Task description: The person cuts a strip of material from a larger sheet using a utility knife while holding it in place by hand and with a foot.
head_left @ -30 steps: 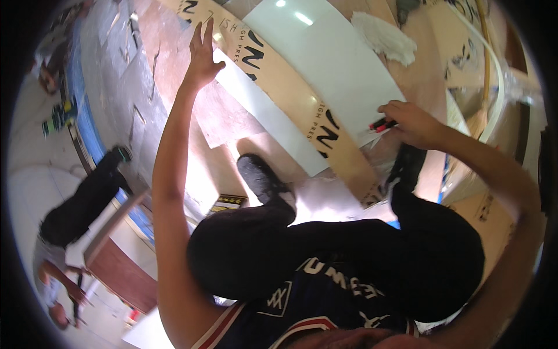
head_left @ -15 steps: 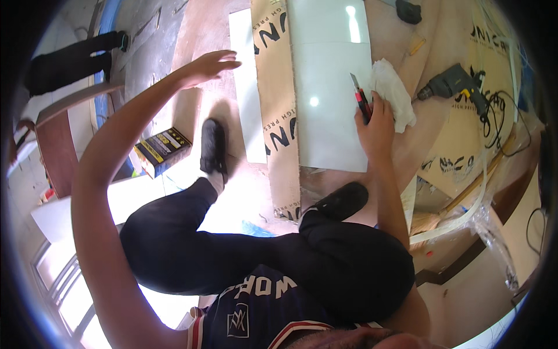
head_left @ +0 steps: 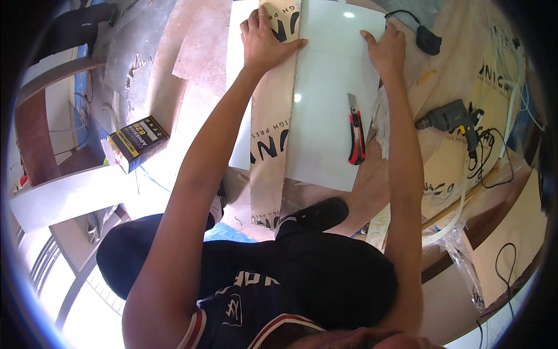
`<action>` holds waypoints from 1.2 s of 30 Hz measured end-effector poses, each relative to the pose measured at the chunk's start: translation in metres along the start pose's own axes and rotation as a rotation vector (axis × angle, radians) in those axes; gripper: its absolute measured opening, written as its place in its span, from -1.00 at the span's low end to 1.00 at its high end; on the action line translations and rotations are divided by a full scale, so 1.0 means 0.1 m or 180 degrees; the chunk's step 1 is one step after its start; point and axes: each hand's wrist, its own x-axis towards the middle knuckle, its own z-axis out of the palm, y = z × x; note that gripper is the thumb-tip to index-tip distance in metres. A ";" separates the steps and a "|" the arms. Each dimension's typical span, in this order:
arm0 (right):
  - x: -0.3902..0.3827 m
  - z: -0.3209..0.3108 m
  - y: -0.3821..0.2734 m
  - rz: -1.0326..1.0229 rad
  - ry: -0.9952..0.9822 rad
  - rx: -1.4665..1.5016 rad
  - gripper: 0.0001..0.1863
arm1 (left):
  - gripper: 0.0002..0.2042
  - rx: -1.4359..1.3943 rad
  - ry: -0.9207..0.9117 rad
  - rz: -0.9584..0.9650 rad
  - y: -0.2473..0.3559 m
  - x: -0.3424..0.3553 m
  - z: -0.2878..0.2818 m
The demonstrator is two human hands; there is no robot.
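A small rectangular box point(head_left: 138, 143), black with yellow panels and edging, is seen on the floor at the left, tilted. A long strip of tan printed cardboard packaging point(head_left: 273, 122) is laid lengthwise under the left edge of the white tile. Further tan printed cardboard point(head_left: 442, 174) is spread at the right.
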 end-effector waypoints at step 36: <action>-0.11 0.28 0.18 -0.0450 0.0739 0.0163 -0.23 | 0.10 0.0100 0.0243 0.0479 -0.14 0.04 0.09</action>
